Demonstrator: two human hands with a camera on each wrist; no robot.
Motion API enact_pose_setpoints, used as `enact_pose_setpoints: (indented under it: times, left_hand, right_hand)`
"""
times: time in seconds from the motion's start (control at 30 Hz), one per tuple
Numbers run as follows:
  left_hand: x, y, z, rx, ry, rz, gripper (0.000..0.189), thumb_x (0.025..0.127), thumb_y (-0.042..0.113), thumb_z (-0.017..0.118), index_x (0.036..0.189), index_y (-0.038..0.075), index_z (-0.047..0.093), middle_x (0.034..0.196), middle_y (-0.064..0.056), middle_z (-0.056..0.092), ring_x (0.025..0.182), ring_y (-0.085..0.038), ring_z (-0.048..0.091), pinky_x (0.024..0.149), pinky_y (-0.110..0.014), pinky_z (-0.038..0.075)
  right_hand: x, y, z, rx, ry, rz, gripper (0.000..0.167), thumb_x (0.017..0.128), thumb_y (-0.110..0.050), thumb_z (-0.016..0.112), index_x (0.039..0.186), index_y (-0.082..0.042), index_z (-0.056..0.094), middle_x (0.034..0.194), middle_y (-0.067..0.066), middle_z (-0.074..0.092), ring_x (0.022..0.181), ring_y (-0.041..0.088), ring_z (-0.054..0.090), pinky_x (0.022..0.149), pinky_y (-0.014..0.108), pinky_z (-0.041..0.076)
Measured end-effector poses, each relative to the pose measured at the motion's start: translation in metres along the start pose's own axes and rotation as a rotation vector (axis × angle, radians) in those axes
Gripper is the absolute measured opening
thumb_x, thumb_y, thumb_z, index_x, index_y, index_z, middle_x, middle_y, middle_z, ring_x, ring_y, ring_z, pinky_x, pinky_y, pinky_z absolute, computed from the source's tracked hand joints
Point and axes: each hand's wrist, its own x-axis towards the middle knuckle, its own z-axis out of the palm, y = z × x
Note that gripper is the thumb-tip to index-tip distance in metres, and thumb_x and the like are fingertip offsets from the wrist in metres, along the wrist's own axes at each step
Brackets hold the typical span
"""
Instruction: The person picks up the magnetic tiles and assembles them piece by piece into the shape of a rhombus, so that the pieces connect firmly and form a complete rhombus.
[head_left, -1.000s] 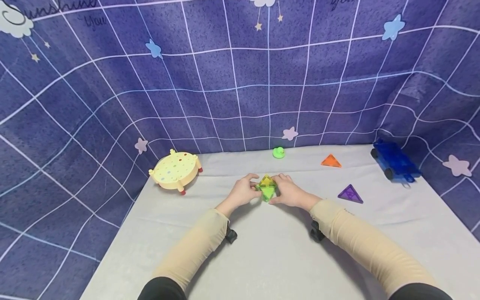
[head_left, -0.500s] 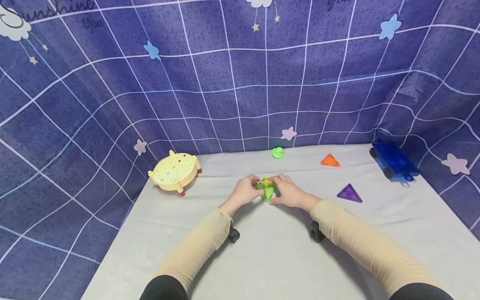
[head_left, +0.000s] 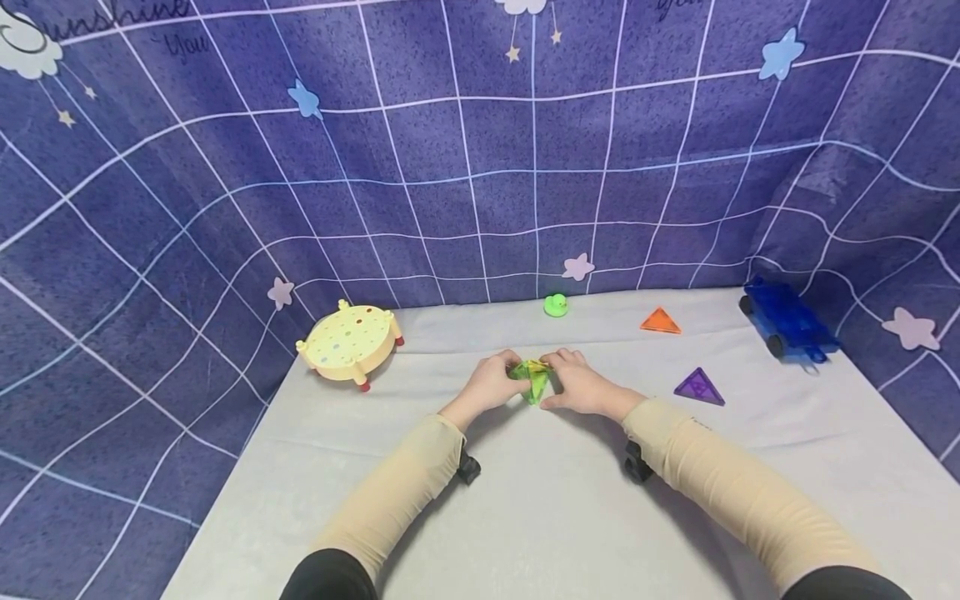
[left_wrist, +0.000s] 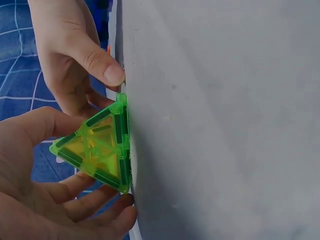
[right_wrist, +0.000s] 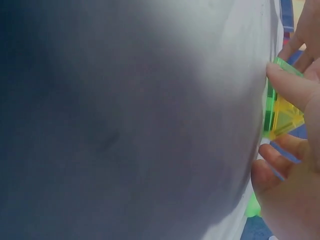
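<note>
Between the hands at mid-table stand green and yellow translucent triangular magnetic tiles, leaning together. The green tile (left_wrist: pixel 120 145) faces the left wrist camera, and the yellow tile (right_wrist: pixel 287 119) shows behind green edges in the right wrist view. My left hand (head_left: pixel 491 385) holds the green tile, its thumb side on one sloping edge and other fingers by the opposite edge. Across from it, my right hand (head_left: pixel 581 385) curls round the other side, thumb at a green corner and fingertips by the yellow tile. Fingers partly hide where the tiles join.
A green toy duck (head_left: pixel 556 306) sits behind the hands. To the right lie an orange triangle tile (head_left: pixel 661 322), a purple triangle tile (head_left: pixel 700 387) and a blue toy car (head_left: pixel 789 319). A yellow round toy table (head_left: pixel 352 343) stands left. A purple curtain (head_left: pixel 495 200) hangs behind.
The yellow tile, plainly visible above the green one a second ago, has tilted and now shows as a narrow strip. My left hand has shifted slightly right; the right hand stays nearly still.
</note>
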Motion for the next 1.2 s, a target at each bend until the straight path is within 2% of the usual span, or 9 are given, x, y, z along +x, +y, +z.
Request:
enact_pose_setpoints:
  times: [0.17, 0.3, 0.67, 0.9, 1.2]
  left_hand:
    - [-0.002, 0.001, -0.004, -0.004, -0.006, -0.026, 0.039, 0.081, 0.023, 0.076, 0.113, 0.004, 0.067, 0.106, -0.011, 0.071, 0.096, -0.027, 0.065, 0.086, -0.039, 0.054]
    - [-0.006, -0.004, -0.009, 0.000, -0.001, -0.044, 0.041, 0.081, 0.024, 0.076, 0.117, 0.005, 0.067, 0.109, -0.013, 0.071, 0.100, -0.029, 0.066, 0.088, -0.040, 0.054]
    - [-0.023, -0.046, -0.035, 0.013, 0.055, -0.139, 0.042, 0.081, 0.027, 0.074, 0.117, 0.007, 0.069, 0.108, -0.013, 0.071, 0.100, -0.032, 0.065, 0.090, -0.045, 0.052]
    - [-0.033, -0.065, -0.049, -0.005, 0.087, -0.198, 0.038, 0.083, 0.027, 0.074, 0.115, 0.007, 0.068, 0.107, -0.015, 0.071, 0.099, -0.032, 0.065, 0.088, -0.046, 0.052]
    - [-0.039, -0.070, -0.052, -0.026, 0.102, -0.199, 0.039, 0.085, 0.027, 0.076, 0.115, 0.005, 0.067, 0.106, -0.017, 0.070, 0.098, -0.034, 0.065, 0.087, -0.047, 0.053]
  right_hand:
    - [-0.003, 0.003, -0.004, -0.015, -0.011, 0.007, 0.080, 0.084, -0.028, 0.084, 0.143, 0.009, 0.046, 0.138, 0.026, 0.051, 0.129, 0.045, 0.043, 0.111, 0.058, 0.032]
    - [-0.009, 0.007, -0.010, -0.024, -0.017, 0.018, 0.080, 0.084, -0.030, 0.084, 0.143, 0.008, 0.047, 0.141, 0.028, 0.048, 0.129, 0.049, 0.041, 0.111, 0.060, 0.033]
    - [-0.029, 0.028, -0.026, -0.046, 0.003, 0.055, 0.078, 0.085, -0.030, 0.083, 0.141, 0.011, 0.047, 0.143, 0.033, 0.045, 0.130, 0.053, 0.040, 0.111, 0.061, 0.033]
    - [-0.047, 0.044, -0.039, -0.099, 0.025, 0.127, 0.078, 0.086, -0.033, 0.081, 0.140, 0.012, 0.048, 0.142, 0.034, 0.046, 0.130, 0.055, 0.041, 0.109, 0.064, 0.033]
    - [-0.076, 0.064, -0.059, -0.183, 0.015, 0.286, 0.076, 0.087, -0.038, 0.079, 0.138, 0.012, 0.050, 0.142, 0.036, 0.046, 0.129, 0.058, 0.040, 0.100, 0.068, 0.039]
